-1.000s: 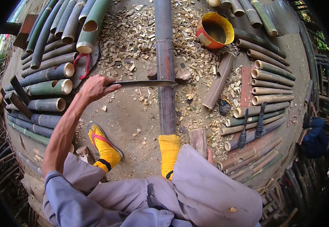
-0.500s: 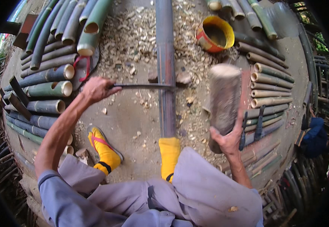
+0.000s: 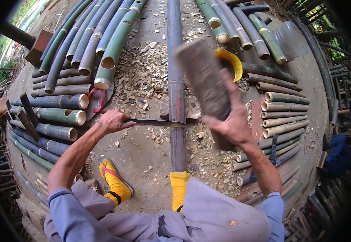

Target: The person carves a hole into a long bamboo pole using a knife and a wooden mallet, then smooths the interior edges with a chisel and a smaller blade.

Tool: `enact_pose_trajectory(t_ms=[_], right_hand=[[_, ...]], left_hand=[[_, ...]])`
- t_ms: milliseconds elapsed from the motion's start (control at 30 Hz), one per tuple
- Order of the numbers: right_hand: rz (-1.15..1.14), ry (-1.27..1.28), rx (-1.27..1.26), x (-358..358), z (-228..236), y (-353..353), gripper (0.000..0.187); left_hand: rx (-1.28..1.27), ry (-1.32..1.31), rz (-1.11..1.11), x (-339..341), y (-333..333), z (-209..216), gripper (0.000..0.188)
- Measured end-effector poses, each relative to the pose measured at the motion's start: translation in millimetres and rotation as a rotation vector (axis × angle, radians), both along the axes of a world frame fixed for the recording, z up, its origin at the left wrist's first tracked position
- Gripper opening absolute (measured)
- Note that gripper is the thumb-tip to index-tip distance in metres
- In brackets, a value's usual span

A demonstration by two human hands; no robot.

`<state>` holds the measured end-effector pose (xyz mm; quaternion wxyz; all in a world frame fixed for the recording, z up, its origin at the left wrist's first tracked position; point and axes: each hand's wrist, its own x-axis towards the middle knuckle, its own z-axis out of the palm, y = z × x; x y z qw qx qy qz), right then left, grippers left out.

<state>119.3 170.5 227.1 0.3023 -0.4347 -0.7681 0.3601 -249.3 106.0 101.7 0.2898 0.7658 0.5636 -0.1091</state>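
My left hand is closed round the handle of a long knife. Its blade lies across a long dark bamboo pole, which runs away from me along the ground. In my right hand is a thick wooden block, smeared by motion and tilted with its top toward the pole. It hangs above the ground, just right of the blade. My foot in a yellow sock is at the near end of the pole. A stone or brick shows beside the pole near the blade.
Pale wood chips cover the ground around the pole. Cut bamboo tubes lie in rows at left, with more tubes at right. Behind the block stands a yellow bucket, partly hidden. A clear plastic container stands at the far right.
My right hand has swung the wooden block up and left toward the pole, from nearly upright to tilted. The knife stays across the pole in my left hand. The whole view has shifted slightly.
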Motion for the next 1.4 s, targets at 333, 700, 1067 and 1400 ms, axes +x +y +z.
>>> enact_pose_trajectory(t_ms=[333,700,1067,1400], right_hand=[[0.293,-0.313,-0.507,7,-55,-16,0.100],[0.229,-0.224,-0.692,11,-74,-54,0.102],[-0.162,-0.038,-0.723,49,-90,-88,0.103],[-0.337,-0.168,-0.359,56,-90,-138,0.098]], left_hand=[[-0.038,0.014,-0.023,7,1,1,0.051],[-0.088,-0.027,-0.015,-2,3,-18,0.051],[-0.354,-0.049,0.202,-11,-4,-23,0.036],[0.598,-0.033,0.090,6,-68,-12,0.030]])
